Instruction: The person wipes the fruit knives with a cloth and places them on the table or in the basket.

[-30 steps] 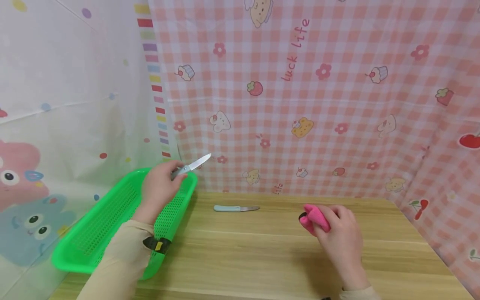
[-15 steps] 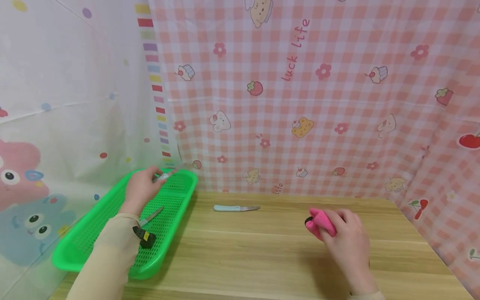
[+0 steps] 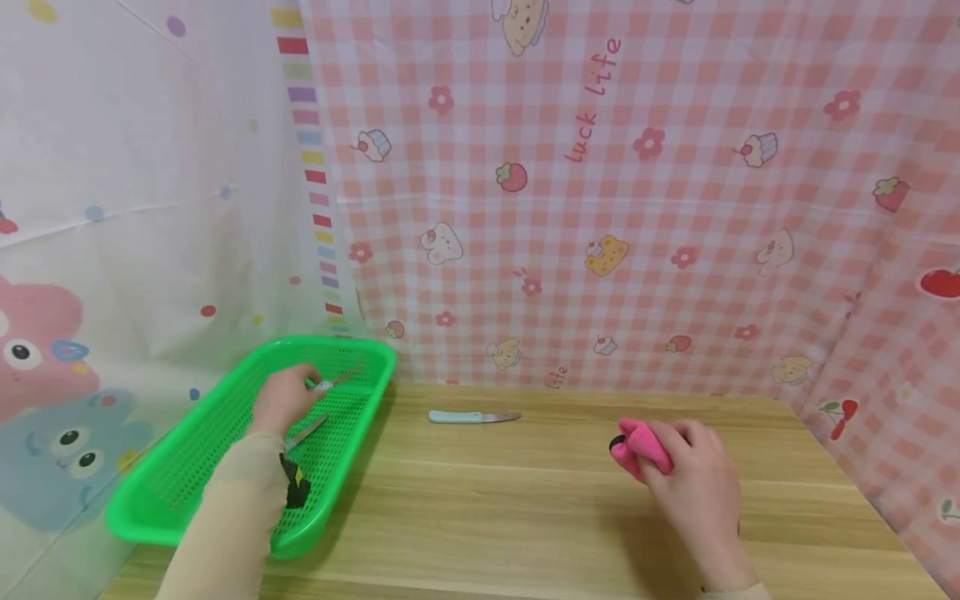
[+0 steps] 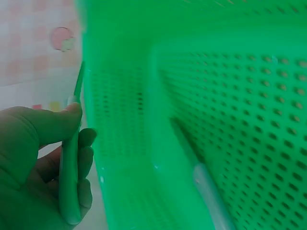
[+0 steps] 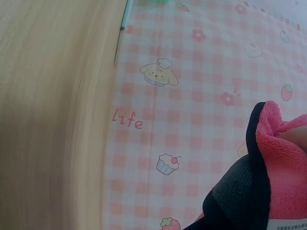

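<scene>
My left hand (image 3: 283, 400) is low inside the green plastic basket (image 3: 138, 523). It grips a small paring knife (image 4: 70, 177) by its pale handle, blade pointing away toward the basket's far end. Below that hand, a second paring knife (image 3: 309, 429) lies on the basket's bottom; part of its handle is hidden behind the wrist in the head view. On the right, my right hand (image 3: 701, 479) holds a bunched pink cloth (image 3: 645, 446) over the table. In the right wrist view the cloth shows a black border, a dark patch and a white tag.
Another paring knife (image 3: 455, 417), with a light blue handle, lies on the wooden table (image 3: 487, 508) to the right of the basket, blade toward the right. A pink checked curtain (image 3: 525, 217) hangs behind the table, and a white printed sheet (image 3: 157, 275) stands along the left.
My left hand has moved left and down into the basket with its knife, uncovering the knife lying there. My right hand and the cloth have shifted slightly right, then stayed put.
</scene>
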The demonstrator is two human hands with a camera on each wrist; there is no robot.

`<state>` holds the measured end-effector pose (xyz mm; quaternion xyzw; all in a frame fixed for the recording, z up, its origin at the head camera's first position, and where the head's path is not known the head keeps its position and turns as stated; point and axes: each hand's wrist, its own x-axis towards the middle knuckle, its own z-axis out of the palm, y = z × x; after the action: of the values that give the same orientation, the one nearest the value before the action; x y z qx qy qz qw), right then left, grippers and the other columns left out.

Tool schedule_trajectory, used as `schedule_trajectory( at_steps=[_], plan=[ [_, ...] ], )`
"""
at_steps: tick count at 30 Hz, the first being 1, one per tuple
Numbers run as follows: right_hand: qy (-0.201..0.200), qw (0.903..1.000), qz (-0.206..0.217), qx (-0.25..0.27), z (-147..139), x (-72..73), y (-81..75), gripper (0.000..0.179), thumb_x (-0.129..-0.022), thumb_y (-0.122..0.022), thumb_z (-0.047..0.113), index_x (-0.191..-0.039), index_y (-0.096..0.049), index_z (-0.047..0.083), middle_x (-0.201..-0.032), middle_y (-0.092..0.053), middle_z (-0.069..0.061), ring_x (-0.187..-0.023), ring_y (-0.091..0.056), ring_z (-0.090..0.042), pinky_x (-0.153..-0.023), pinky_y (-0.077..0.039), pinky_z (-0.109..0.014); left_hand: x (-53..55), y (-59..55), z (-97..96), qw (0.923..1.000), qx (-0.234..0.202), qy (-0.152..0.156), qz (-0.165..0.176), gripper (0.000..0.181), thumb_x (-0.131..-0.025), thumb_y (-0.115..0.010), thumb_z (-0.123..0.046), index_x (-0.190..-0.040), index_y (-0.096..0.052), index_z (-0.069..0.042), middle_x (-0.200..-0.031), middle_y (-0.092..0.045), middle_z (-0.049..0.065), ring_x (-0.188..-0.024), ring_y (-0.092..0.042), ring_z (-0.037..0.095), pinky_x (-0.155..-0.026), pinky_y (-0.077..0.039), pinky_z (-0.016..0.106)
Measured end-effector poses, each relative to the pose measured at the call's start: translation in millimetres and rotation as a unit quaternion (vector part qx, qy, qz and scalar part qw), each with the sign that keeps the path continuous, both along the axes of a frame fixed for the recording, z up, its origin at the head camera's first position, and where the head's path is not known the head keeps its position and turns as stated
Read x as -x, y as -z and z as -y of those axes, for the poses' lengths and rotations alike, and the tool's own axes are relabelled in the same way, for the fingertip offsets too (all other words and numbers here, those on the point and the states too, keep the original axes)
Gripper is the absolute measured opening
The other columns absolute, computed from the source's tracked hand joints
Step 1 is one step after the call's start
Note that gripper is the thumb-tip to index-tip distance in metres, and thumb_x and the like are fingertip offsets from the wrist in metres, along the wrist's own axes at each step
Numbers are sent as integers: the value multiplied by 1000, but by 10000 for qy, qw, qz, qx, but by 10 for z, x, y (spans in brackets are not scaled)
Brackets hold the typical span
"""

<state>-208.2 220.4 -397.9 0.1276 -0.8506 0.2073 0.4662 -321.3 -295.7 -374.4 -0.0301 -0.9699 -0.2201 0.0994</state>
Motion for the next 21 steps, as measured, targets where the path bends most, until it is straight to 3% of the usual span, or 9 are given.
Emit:
schedule_trajectory(
  at_steps=[6,12,21],
  plan=[
    [-9,10000,-27,7,-6,4,6,28,-68,-84,6,-94,-74,7,-84,-61,-12,-77,-57,-35,-63,-44,-47,-27,92,31,9992,171,-57,370,22,-96,-64,-17,-105,-63,3,-110,-64,29,-91,-62,43,-74,-50,54],
    [-13,10000,-4,79,-9,10,12,29,-68,-85,7,-95,-74,7,-85,-61,-12,-78,-57,-35,-64,-43,-46,-40,168,70,9974,359,-68,615,24,-95,-64,-19,-105,-63,4,-107,-64,28,-95,-61,46,-77,-50,56],
    [-6,10000,-10,97,-13,7,1,29,-68,-83,5,-95,-74,6,-85,-60,-12,-77,-56,-35,-64,-43,-46,-42,242,57,9943,527,8,928,24,-94,-67,-20,-102,-63,2,-96,-65,18,-79,-60,29,-68,-52,48]
  ],
)
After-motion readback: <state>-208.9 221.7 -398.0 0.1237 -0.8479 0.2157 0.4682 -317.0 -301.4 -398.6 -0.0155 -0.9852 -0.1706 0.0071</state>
